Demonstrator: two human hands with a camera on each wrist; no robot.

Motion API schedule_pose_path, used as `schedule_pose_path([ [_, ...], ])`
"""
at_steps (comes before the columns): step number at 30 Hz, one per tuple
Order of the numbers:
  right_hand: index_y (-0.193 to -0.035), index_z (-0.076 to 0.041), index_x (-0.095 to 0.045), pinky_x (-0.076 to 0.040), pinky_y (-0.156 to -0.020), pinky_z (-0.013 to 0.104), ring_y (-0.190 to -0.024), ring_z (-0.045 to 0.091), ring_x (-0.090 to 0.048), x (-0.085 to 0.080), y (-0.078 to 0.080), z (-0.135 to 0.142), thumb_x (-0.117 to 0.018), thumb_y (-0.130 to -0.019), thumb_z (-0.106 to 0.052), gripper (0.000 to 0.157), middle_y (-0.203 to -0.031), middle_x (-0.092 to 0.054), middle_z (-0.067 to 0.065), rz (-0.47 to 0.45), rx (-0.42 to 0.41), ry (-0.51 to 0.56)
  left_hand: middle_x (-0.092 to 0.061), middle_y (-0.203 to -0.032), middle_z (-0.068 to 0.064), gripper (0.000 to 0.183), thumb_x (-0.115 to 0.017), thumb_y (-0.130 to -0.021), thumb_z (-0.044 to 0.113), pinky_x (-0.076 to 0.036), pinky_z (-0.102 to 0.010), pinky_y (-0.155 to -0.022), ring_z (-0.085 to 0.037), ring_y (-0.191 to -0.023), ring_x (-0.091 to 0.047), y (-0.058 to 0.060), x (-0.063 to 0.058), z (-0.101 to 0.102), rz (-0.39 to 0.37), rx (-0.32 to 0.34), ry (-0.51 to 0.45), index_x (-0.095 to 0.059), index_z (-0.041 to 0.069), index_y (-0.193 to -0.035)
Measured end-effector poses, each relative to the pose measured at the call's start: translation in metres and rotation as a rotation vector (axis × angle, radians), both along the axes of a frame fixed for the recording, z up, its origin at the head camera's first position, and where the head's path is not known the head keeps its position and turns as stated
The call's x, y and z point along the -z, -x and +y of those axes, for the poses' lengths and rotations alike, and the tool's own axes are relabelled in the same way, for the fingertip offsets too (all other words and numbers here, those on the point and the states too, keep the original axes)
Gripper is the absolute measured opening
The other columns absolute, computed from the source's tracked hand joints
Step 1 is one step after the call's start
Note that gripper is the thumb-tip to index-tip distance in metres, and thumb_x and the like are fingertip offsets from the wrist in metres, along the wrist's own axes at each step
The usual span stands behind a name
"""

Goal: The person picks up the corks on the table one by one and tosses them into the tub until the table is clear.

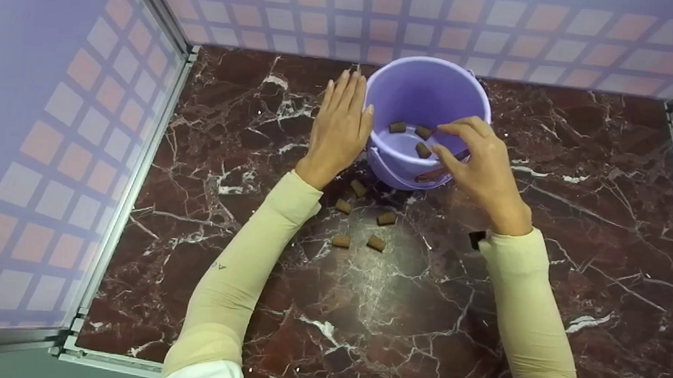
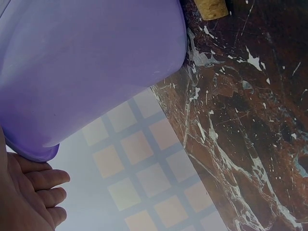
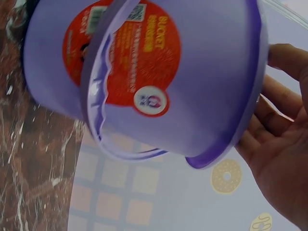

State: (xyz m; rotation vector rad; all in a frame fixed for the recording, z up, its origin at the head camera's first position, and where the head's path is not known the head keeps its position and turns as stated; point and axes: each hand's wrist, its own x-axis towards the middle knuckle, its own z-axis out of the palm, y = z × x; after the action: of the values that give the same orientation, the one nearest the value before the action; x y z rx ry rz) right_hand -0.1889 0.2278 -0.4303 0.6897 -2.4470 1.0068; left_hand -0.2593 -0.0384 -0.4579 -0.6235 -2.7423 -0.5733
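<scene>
A purple bucket (image 1: 396, 168) with a hanging handle (image 3: 96, 91) stands upright towards the back of the marble-patterned table. Three brown corks (image 1: 397, 127) show inside it, one just by the right fingertips in the head view. My right hand (image 1: 485, 162) is over the near right part of the rim, thumb and forefinger apart with a gap between them. Along the left side of the rim lies my left hand (image 1: 342, 122), fingers straight and pointing away. Several more corks (image 1: 375, 243) lie scattered on the table in front of the bucket.
A checked wall panel (image 1: 303, 15) rises behind the bucket, and others stand at the left and right. Metal framing (image 1: 133, 214) runs along the table's left edge. A red label (image 3: 144, 57) is on the bucket's side. A small black item (image 1: 477, 239) sits at the right cuff.
</scene>
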Motion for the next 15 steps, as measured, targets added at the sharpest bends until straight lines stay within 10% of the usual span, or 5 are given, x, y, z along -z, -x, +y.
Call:
schedule_pose_path([
  [8, -0.136, 0.011, -0.064, -0.039, -0.120, 0.047, -0.130, 0.044, -0.054, 0.007, 0.007, 0.006, -0.071, -0.102, -0.015, 0.044, -0.139, -0.064, 0.026, 0.085, 0.192, -0.124, -0.030, -0.168, -0.023, 0.059, -0.032, -0.115, 0.029, -0.001, -0.043, -0.132, -0.036, -0.160, -0.018, -0.001, -0.001, -0.001, -0.011, -0.008, 0.002, -0.031, -0.007, -0.161],
  [15, -0.149, 0.013, -0.051, -0.021, -0.130, 0.044, -0.148, 0.047, -0.040, 0.010, 0.010, 0.013, -0.063, -0.107, -0.029, 0.061, -0.154, -0.050, 0.031, -0.025, 0.303, -0.168, -0.030, -0.168, -0.023, 0.059, -0.032, -0.115, 0.029, -0.002, -0.044, -0.132, -0.037, -0.160, -0.020, -0.001, 0.000, 0.000, -0.005, 0.001, 0.004, -0.031, -0.008, -0.161],
])
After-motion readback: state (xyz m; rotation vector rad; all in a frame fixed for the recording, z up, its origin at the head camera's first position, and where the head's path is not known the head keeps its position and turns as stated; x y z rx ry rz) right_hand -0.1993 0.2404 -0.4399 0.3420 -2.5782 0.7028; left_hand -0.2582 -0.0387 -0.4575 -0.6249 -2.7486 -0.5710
